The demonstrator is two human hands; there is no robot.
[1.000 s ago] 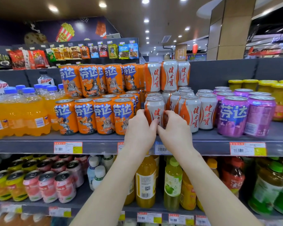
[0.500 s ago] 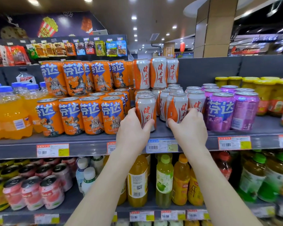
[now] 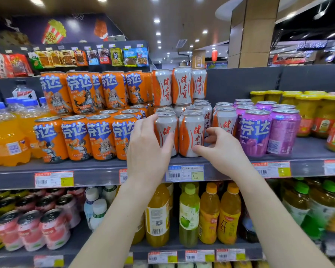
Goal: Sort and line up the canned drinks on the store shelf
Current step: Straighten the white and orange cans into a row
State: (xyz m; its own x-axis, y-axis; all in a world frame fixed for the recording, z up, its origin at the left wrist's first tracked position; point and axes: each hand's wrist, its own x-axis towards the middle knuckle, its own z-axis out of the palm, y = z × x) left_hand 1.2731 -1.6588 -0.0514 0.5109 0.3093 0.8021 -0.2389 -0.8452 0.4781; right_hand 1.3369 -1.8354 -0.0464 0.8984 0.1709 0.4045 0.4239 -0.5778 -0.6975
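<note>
Store aisle, grey metal shelf (image 3: 97,168), price tags along its near edge. Orange cans (image 3: 75,136) are stacked two high on the left, purple cans (image 3: 256,132) are lined up on the right, and white-and-orange cans (image 3: 182,86) fill the middle. The left front can (image 3: 167,130) is gripped by the left hand (image 3: 147,151), thumb across its face and fingers wrapped round its left side. The right front can (image 3: 190,132) stands touching it (upright, at the shelf's near edge). It is held low by the right hand (image 3: 223,151), thumb on its lower front, fingers curled in at its right side.
</note>
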